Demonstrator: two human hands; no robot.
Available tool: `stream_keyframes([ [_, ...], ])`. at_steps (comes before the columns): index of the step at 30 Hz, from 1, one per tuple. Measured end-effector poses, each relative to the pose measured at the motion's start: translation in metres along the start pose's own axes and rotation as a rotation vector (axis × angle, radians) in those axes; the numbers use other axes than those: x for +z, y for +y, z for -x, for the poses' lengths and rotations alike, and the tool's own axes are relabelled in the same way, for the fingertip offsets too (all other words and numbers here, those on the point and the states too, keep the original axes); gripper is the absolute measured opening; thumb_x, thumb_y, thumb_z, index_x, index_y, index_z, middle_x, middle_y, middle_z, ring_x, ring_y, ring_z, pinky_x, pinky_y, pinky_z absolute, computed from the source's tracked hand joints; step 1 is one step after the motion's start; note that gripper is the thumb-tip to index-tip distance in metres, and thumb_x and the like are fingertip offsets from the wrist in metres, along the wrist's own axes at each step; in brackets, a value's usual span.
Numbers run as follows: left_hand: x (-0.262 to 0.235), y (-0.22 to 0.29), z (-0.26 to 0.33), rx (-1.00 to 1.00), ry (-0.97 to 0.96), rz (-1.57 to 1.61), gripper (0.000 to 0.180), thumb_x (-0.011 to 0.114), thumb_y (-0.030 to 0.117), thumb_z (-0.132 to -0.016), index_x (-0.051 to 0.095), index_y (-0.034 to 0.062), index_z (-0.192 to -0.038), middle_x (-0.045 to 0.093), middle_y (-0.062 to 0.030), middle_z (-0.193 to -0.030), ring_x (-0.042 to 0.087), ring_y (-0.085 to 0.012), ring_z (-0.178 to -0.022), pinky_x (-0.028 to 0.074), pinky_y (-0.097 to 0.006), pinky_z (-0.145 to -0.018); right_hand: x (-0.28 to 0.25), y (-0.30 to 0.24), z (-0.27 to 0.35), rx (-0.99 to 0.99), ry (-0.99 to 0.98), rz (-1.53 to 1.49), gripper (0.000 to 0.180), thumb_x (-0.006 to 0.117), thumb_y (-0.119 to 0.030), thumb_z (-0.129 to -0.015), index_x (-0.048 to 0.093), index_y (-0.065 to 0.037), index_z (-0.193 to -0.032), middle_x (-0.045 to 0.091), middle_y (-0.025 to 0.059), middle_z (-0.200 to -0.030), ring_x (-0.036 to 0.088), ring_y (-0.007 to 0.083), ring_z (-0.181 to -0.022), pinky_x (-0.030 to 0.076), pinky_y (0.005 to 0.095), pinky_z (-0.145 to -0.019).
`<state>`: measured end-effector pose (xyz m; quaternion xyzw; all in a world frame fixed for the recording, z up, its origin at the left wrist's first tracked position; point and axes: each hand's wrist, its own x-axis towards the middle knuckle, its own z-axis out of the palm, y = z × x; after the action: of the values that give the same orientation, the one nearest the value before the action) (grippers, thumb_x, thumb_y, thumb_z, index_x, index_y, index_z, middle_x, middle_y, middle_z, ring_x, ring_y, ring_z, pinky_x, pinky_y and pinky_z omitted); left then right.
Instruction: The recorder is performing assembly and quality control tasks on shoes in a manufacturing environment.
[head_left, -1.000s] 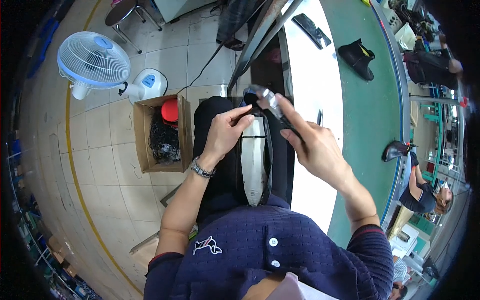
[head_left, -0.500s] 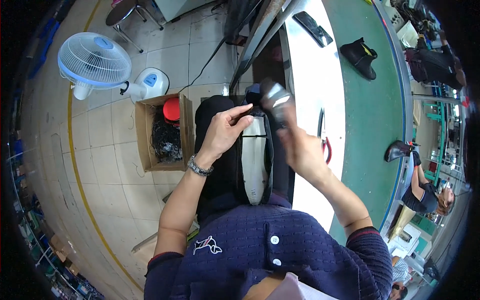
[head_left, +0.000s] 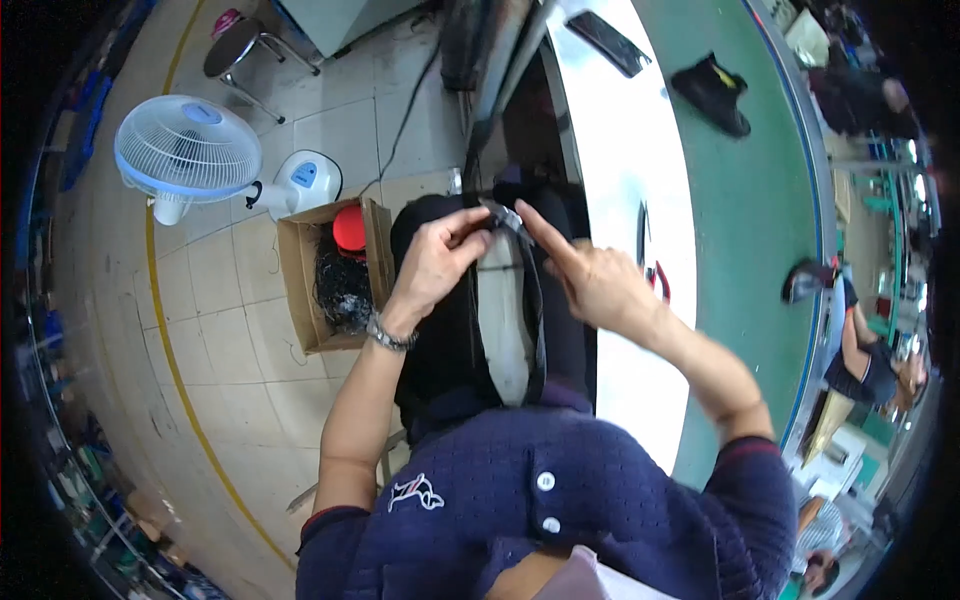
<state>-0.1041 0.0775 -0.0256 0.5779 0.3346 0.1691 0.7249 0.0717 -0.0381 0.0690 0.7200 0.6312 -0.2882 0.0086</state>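
shoe upper (head_left: 505, 330) lies on the person's lap at the picture's centre: a long black piece, matte and soft-looking, with a pale grey-white insole showing through its narrow opening and a thin dark strap crossing it. at its 12 o'clock end sits a small shiny metal buckle (head_left: 503, 214). left hand (head_left: 435, 262), at 9 o'clock of the buckle, pinches the strap end with thumb and fingertips pressed together. right hand (head_left: 600, 285), at 3 o'clock, has its forefinger stretched out to the buckle and the other fingers curled in; whether it grips anything cannot be told. a metal watch band rings the left wrist. at 9 o'clock on the tiled floor stands a cardboard box (head_left: 300, 290) of dark tangled material with a red round thing; its contents are hard to make out. a white table (head_left: 620, 150) runs along 3 o'clock, its edge bent by the lens.
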Motion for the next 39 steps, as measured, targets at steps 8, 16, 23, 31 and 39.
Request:
stream_keyframes([
  [8,-0.001,0.013,-0.002,-0.054,-0.080,0.053,0.038,0.064,0.007,-0.087,0.059,-0.0042,-0.123,0.067,-0.0055,-0.102,0.059,-0.0080,-0.092,0.047,-0.023,-0.085,0.013,-0.003,-0.003,-0.002,0.025,-0.018,0.074,0.055,-0.007,-0.090,0.015,-0.019,-0.152,0.066,0.0180,-0.074,0.065,0.0349,-0.060,0.050,0.0428,-0.049],
  [16,-0.006,0.017,-0.002,-0.160,-0.040,0.051,0.035,0.061,0.019,-0.094,0.061,-0.0020,-0.121,0.067,-0.0019,-0.098,0.059,-0.0063,-0.088,0.046,-0.020,-0.081,0.029,0.044,0.016,0.235,0.322,-0.733,0.065,0.052,-0.014,-0.094,0.021,-0.017,-0.150,0.065,0.0192,-0.074,0.064,0.0342,-0.063,0.051,0.0436,-0.066],
  [23,0.008,0.004,0.012,-0.127,-0.013,0.153,0.047,0.057,0.029,-0.096,0.050,0.0015,-0.134,0.058,-0.0071,-0.123,0.053,-0.0097,-0.110,0.041,-0.024,-0.093,0.108,0.127,-0.016,0.545,0.587,-0.351,0.062,0.056,-0.027,-0.094,0.029,-0.013,-0.148,0.057,0.0230,-0.115,0.056,0.0328,-0.105,0.044,0.0428,-0.092],
  [31,0.055,-0.038,0.104,-0.030,0.097,-0.038,0.076,0.067,0.028,-0.090,0.025,-0.0025,-0.145,0.046,-0.0165,-0.136,0.044,-0.0229,-0.126,0.036,-0.034,-0.105,0.167,0.146,0.092,0.517,0.933,-0.201,0.043,0.069,-0.013,-0.083,0.056,-0.002,-0.122,0.057,0.0188,-0.115,0.056,0.0317,-0.105,0.044,0.0400,-0.091],
  [39,0.058,-0.044,0.111,-0.080,0.145,-0.089,0.065,0.052,0.036,-0.098,0.027,-0.0031,-0.144,0.046,-0.0219,-0.136,0.047,-0.0268,-0.124,0.038,-0.036,-0.103,0.166,0.141,0.126,0.731,0.522,-0.781,0.036,0.071,-0.012,-0.080,0.056,0.001,-0.110,0.063,0.0051,-0.072,0.060,0.0186,-0.062,0.048,0.0299,-0.059],
])
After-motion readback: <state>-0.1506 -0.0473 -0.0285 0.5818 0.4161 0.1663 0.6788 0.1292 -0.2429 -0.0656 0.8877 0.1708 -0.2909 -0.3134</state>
